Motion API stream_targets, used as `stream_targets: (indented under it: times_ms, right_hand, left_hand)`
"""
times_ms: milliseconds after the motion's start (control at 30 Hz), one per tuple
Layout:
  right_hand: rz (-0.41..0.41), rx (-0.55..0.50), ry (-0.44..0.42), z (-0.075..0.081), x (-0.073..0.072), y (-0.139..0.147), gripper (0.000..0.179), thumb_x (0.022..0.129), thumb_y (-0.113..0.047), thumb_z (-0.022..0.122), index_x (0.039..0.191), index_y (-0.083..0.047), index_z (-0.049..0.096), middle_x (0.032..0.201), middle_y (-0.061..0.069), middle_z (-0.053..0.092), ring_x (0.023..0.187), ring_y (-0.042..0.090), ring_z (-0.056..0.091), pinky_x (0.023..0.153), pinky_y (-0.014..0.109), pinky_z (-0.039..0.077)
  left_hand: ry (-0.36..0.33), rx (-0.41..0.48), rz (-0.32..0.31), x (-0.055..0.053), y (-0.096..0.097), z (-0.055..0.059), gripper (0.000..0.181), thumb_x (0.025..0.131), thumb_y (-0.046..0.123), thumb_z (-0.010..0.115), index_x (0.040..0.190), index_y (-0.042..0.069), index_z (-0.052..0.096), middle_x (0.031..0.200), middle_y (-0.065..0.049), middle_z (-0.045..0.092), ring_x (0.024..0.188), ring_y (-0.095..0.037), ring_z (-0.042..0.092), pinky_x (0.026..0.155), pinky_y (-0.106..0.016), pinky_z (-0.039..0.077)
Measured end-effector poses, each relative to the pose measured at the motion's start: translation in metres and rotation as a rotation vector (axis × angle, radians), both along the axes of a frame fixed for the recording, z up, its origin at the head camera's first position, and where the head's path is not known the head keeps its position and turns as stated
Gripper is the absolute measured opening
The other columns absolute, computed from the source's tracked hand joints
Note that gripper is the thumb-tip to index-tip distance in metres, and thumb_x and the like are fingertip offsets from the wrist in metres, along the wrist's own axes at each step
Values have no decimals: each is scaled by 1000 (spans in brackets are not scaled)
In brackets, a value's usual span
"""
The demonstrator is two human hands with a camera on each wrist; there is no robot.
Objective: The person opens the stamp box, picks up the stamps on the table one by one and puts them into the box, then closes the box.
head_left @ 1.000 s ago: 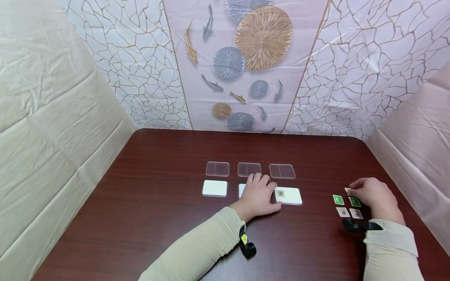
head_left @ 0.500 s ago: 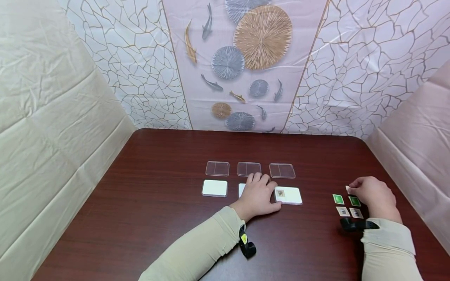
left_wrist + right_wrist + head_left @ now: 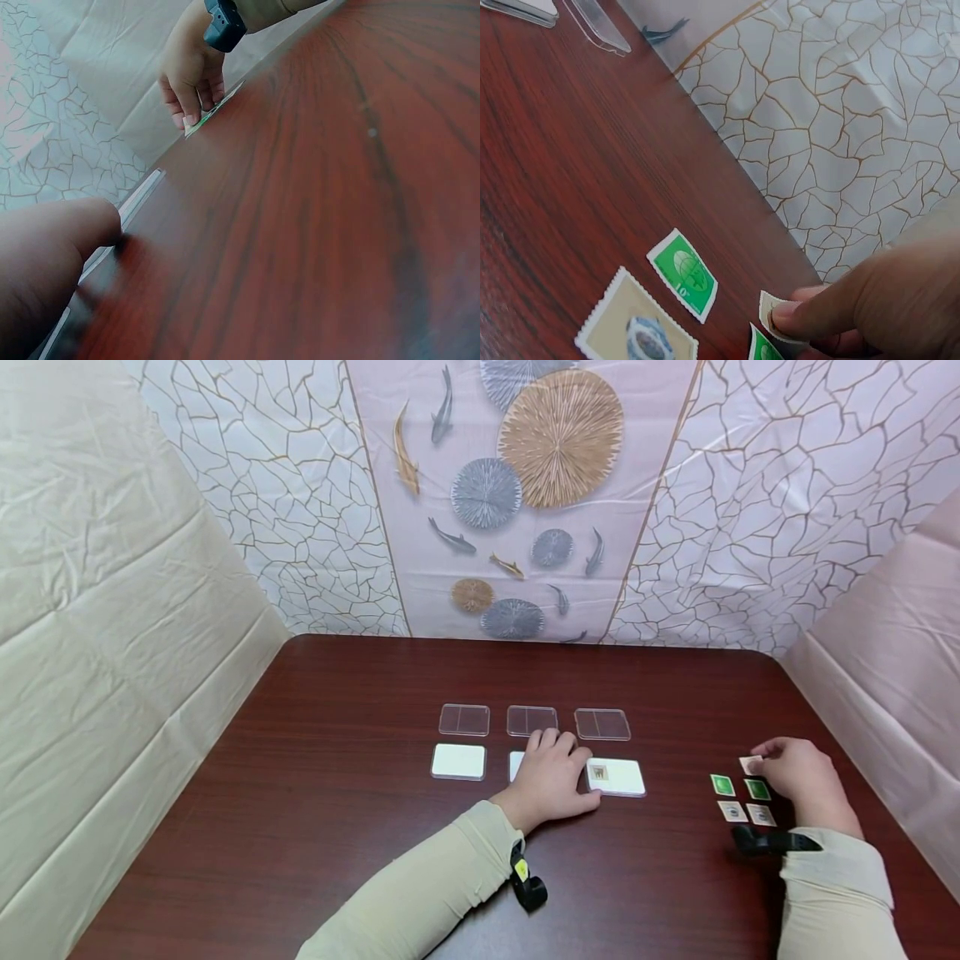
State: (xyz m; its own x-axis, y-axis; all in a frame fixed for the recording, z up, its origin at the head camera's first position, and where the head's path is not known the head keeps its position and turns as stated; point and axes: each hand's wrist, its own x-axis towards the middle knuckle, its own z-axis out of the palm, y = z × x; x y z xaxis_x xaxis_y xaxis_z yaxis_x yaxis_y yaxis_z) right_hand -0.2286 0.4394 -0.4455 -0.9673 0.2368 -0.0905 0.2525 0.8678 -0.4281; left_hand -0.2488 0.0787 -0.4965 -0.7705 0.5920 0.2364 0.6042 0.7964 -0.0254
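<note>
My right hand point(image 3: 808, 783) is at the right of the table, pinching a small pale postage stamp point(image 3: 769, 309) between thumb and fingers. In front of it lie two green stamps point(image 3: 722, 785) and two beige stamps point(image 3: 732, 812); one beige stamp point(image 3: 634, 322) shows a blue-and-white vessel. My left hand point(image 3: 546, 777) rests with spread fingers over the middle white-faced case point(image 3: 515, 764), hiding most of it. Its thumb reaches the near edge of the right white-faced case point(image 3: 621, 778), which bears a small tan stamp point(image 3: 598, 773).
Three clear plastic lids point(image 3: 464, 720) stand in a row behind the cases. Another white-faced case point(image 3: 458, 762) lies to the left. The dark red wooden table point(image 3: 360, 860) ends at patterned cloth point(image 3: 322, 527) at the back. Black cameras point(image 3: 528, 889) are strapped to both wrists.
My right hand shifted slightly left, then back to the right with the stamp, which shows more plainly now. The left hand has stayed in place.
</note>
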Motion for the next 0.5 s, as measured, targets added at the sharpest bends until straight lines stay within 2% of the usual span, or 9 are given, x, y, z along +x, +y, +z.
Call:
stream_targets:
  times_ms: [267, 500]
  right_hand:
    - [47, 6, 42, 3, 2, 3, 20, 90, -16, 66, 96, 3, 67, 87, 19, 67, 83, 40, 56, 67, 42, 39]
    - [154, -50, 85, 6, -1, -6, 17, 95, -15, 64, 96, 2, 62, 81, 10, 65, 70, 20, 54, 61, 33, 41]
  left_hand:
    - [10, 23, -1, 1, 1, 1, 54, 83, 66, 60, 121, 29, 66, 114, 6, 56, 110, -18, 45, 103, -42, 32]
    - [6, 22, 1, 1, 1, 1, 54, 83, 66, 59, 121, 29, 66, 114, 6, 55, 110, -18, 45, 103, -42, 32]
